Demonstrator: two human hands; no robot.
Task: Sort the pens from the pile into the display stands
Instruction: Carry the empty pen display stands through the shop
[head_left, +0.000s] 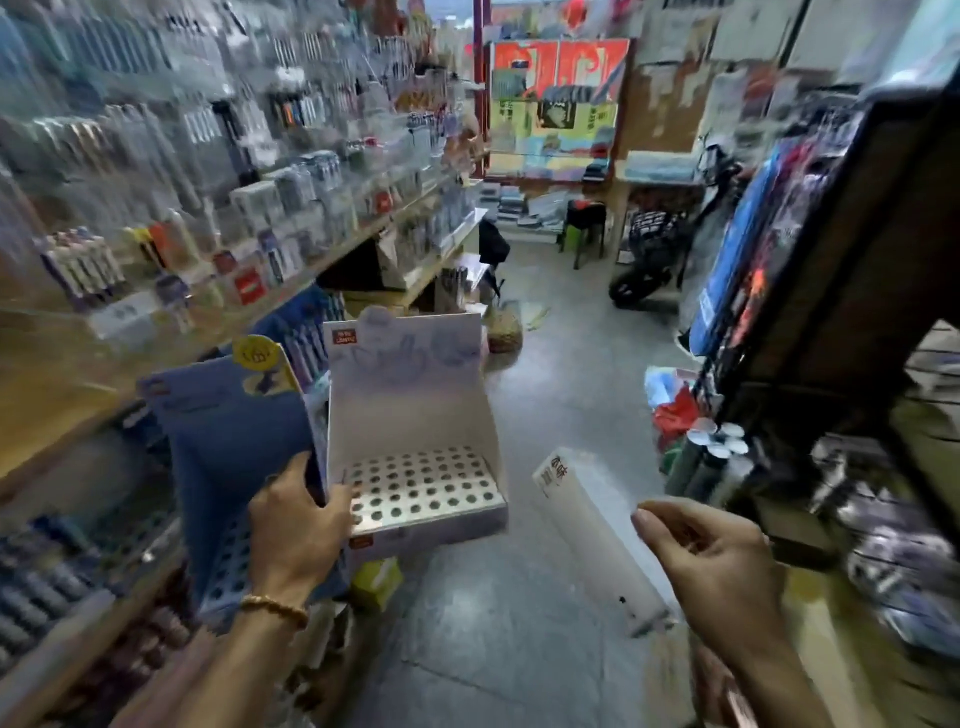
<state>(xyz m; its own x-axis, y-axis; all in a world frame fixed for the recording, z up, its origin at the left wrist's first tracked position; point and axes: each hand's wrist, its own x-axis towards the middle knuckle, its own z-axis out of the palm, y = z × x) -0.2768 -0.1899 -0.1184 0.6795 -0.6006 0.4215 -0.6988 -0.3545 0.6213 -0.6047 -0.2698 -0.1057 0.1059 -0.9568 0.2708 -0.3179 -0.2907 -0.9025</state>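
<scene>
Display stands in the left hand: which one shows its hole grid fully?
The white stand, on the right of the two gripped by the left hand. The blue stand beside it shows only some lower holes.

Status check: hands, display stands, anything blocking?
Left hand grips two empty display stands. Right hand holds white box. No pens loaded. Nothing blocking.

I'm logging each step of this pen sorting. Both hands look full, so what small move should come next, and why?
Probably set the two stands down on the shelf. The left hand grips the white stand and blue stand, their holes empty, while the right hand holds a white box.
</scene>
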